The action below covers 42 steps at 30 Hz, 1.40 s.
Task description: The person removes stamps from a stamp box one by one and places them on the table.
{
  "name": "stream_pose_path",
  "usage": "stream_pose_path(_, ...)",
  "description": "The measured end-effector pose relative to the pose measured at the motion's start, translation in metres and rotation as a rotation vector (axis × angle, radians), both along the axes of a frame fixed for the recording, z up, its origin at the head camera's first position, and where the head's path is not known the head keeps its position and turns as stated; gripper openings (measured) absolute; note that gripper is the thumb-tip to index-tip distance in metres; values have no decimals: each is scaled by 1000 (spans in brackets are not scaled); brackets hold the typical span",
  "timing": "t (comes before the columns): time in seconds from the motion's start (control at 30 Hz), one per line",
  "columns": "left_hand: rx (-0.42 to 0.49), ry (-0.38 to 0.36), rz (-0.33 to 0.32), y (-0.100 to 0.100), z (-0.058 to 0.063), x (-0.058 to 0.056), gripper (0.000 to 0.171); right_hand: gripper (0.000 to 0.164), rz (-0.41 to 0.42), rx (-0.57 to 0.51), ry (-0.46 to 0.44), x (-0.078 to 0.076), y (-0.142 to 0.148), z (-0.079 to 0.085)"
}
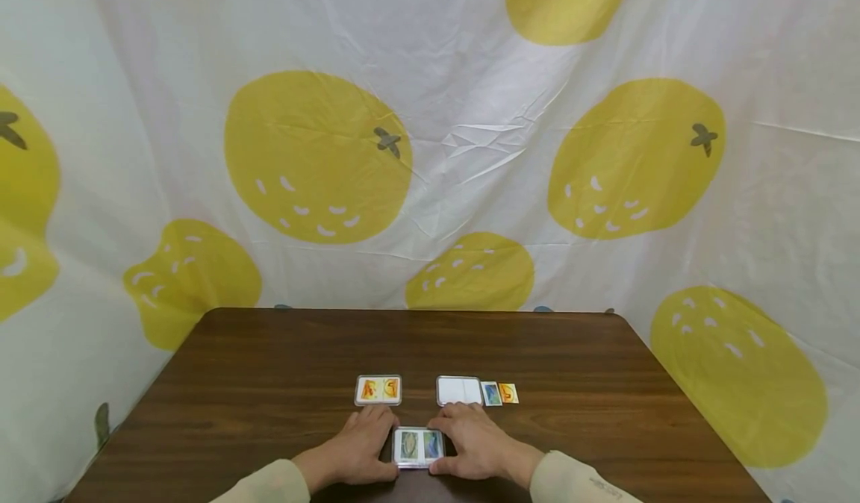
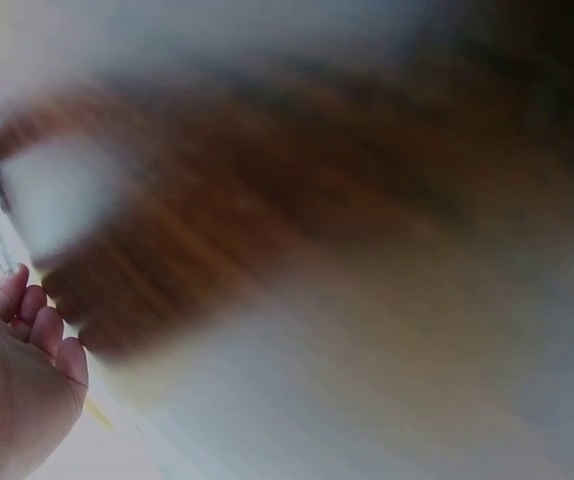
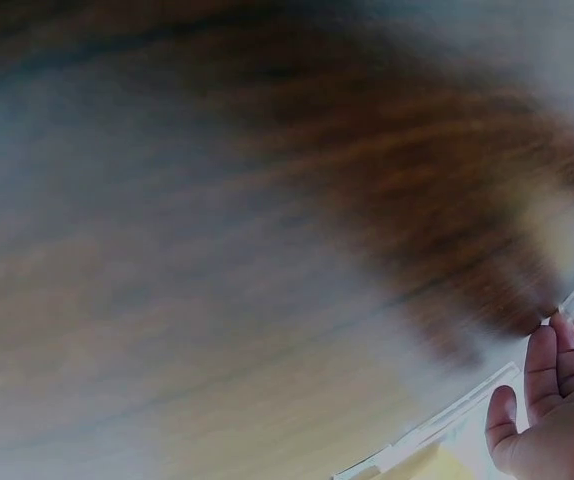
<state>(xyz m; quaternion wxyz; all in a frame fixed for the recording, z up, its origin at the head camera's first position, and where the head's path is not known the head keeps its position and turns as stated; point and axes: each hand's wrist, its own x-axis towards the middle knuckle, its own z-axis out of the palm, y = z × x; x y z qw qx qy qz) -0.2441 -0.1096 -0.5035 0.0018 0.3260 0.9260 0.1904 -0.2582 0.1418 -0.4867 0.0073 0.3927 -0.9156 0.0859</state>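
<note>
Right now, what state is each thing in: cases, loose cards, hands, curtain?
Front case: between the hands, pictures in both halves
Left hand: grips its left end
Right hand: grips its right end
Far left case: flat, both halves filled
Far right case: flat, no pictures visible
Blue card: loose, face up
Orange card: loose, face up
Curtain: hung, creased
</note>
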Motion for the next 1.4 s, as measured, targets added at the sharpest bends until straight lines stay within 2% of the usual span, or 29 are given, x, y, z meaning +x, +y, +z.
stream_pose_path(0.37, -18, -12, -47, -5, 3, 1, 49, 61, -3, -6, -11, -2, 1, -2)
stream_pose_path(0.7, -19, -39, -49, -4, 4, 1, 49, 63, -13, 5, -5, -4, 2, -4)
stream_pose_path(1.03, -11, -66, -38, -2, 4, 0, 47, 62, 20, 6, 18, -5, 2, -3)
stream_pose_path(1.4, -12, -41, -41, -3, 0, -3, 46, 57, 35, -10, 11, -7, 4, -4)
